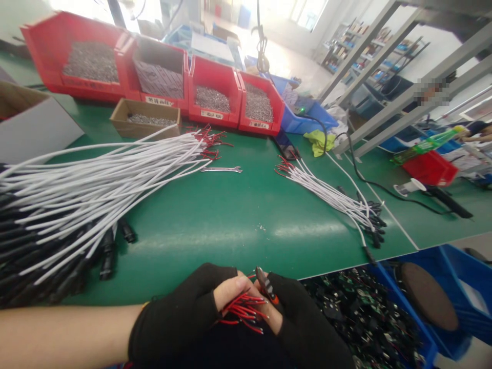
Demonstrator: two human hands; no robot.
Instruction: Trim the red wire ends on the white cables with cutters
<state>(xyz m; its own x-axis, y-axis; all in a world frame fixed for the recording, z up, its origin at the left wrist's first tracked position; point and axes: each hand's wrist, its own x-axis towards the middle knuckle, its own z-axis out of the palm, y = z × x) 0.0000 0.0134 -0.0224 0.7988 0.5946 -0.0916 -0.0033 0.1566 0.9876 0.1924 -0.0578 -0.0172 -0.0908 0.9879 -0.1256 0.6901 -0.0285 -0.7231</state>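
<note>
My left hand (pixel 196 307), in a black fingerless glove, is closed around a bundle of thin red wires (pixel 244 307) with bare silvery tips. Right beside it, my right hand (pixel 294 312), gloved the same way, grips small wire cutters (pixel 266 286) with orange on the handles. The cutters' jaws point up and away from me, close to the left thumb. Both hands meet at the near edge of the green table (pixel 246 225). What lies below the wires is hidden by the hands and dark clothing.
White cables (pixel 115 174) with black connectors are heaped at left, near a wrench (pixel 223 169). A smaller cable bundle (pixel 330 195) lies right. Red bins (pixel 215 118) and a cardboard box (pixel 144 128) stand behind. A soldering iron (pixel 448 200) and a blue crate (pixel 426 333) are at right.
</note>
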